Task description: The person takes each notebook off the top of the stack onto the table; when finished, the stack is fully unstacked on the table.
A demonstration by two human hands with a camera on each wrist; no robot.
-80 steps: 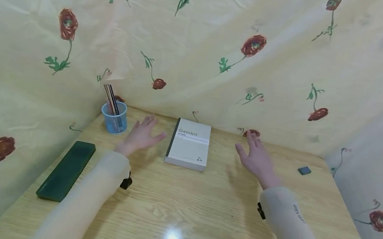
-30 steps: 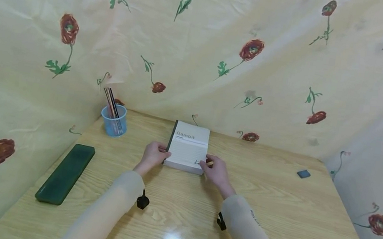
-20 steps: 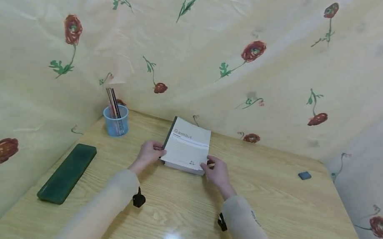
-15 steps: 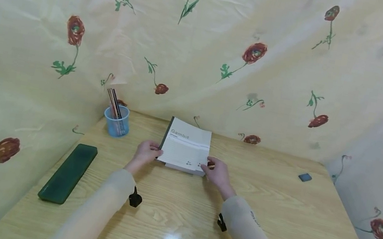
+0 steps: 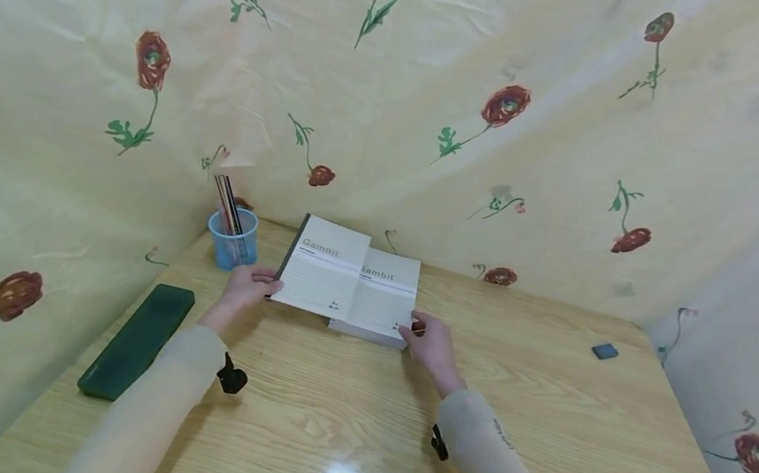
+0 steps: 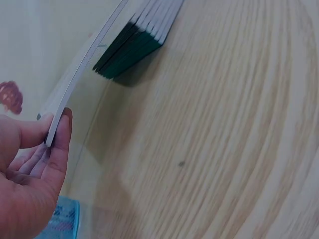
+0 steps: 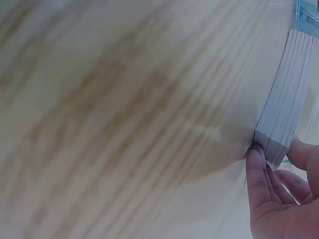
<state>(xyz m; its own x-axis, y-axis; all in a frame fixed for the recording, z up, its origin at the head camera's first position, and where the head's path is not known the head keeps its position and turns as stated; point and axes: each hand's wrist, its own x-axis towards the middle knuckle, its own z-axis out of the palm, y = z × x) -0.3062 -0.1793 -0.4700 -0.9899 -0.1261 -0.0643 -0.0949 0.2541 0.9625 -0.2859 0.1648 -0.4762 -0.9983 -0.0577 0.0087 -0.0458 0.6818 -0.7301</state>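
My left hand (image 5: 242,293) pinches a thin white "Gambit" notebook (image 5: 322,265) by its lower left corner. The notebook slants slightly and overlaps the left part of a stack of matching notebooks (image 5: 388,292). In the left wrist view, thumb and fingers lie on opposite faces of the notebook (image 6: 75,82), which is raised clear of the stack (image 6: 132,47) with its dark green spines. At the stack's near right corner, my right hand (image 5: 432,346) grips its edge. The right wrist view shows that thumb on top of the stack (image 7: 284,94) and the fingers at its lower edge.
A blue mesh cup (image 5: 232,247) of pencils stands at the back left, close to the left hand. A dark green flat case (image 5: 137,342) lies beside the left forearm. Far right is a small dark blue block (image 5: 605,351). Flowered cloth (image 5: 401,106) encloses the wooden table (image 5: 335,413).
Both hands came in from either side to the stack. The left hand then drew the top notebook off to the left and raised it. The right hand stays on the stack's corner.
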